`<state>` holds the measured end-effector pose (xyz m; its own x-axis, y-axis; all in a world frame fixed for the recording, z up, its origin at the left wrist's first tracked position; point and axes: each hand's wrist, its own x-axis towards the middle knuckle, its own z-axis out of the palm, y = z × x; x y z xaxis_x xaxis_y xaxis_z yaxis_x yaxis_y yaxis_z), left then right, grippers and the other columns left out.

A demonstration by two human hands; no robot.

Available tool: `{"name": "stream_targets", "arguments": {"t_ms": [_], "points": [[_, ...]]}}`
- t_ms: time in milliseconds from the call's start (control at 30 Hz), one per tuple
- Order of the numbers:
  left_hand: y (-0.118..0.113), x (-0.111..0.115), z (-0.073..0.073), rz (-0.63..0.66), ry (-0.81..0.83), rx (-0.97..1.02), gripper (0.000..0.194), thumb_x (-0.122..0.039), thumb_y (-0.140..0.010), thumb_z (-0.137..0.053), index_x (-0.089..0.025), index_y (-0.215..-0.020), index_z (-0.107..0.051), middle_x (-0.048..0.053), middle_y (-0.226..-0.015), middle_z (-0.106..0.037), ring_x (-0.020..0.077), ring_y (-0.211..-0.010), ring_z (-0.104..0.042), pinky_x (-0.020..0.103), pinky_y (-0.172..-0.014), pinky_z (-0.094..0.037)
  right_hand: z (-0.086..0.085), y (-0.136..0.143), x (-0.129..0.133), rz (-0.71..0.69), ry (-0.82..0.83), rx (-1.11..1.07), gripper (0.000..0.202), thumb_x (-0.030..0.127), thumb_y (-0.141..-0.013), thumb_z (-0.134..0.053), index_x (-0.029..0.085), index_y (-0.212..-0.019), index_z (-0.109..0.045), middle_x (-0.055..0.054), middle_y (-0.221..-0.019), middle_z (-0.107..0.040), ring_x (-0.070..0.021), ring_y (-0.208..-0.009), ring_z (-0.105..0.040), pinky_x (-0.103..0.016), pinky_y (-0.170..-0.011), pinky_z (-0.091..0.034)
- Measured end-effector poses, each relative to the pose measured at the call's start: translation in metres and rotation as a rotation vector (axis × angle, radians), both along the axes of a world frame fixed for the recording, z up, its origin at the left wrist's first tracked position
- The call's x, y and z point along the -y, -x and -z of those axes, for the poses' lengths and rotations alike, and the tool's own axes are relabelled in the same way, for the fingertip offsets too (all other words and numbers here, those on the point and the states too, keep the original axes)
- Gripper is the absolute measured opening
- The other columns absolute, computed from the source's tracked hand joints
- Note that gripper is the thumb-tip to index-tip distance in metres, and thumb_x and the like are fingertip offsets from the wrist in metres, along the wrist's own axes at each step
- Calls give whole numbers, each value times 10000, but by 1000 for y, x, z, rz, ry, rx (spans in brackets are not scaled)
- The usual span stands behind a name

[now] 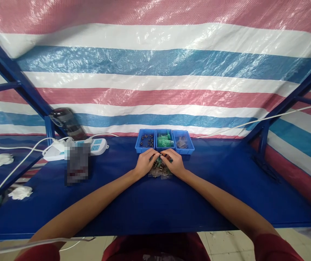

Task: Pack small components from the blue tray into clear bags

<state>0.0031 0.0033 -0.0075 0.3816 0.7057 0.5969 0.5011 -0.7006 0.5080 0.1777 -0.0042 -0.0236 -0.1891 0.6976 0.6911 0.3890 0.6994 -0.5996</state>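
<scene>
My left hand (146, 162) and my right hand (174, 162) meet at the middle of the blue table (155, 206), fingertips pinched around a small part too tiny to make out. Beneath them lies a pile of small parts and clear plastic bags (159, 172). Just beyond the hands stand three blue bins side by side: the left bin (145, 149) holds small brass-coloured parts, the middle one green bags (165, 139), the right one small clear bags (182, 143).
A white power strip (99, 146) with cables and a blurred dark object (77, 165) lie on the left. Behind them is a dark jar (68, 123). Crumpled white tissues (21, 192) sit at far left. Blue frame posts and striped sheeting surround the table.
</scene>
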Motion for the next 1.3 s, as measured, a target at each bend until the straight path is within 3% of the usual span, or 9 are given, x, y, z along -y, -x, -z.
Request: {"name": "stream_targets", "arguments": {"t_ms": [867, 1300], "points": [[-1, -1, 0, 34, -55, 16, 180, -283, -932, -442, -181, -997, -575, 60, -939, -610, 151, -873, -588, 256, -754, -478, -2, 0, 0, 8, 15, 2, 190, 313, -902, -492, 187, -974, -616, -60, -819, -606, -136, -616, -567, -262, -570, -497], [-2, 2, -2, 29, -45, 47, 169, -293, -915, -479, -181, -984, -584, 59, -931, -612, 140, -815, -590, 252, -713, -492, -3, -1, 1, 5, 12, 15, 186, 323, -897, -500, 189, -920, -626, -58, -802, -598, -140, -614, -561, -273, -575, -494]]}}
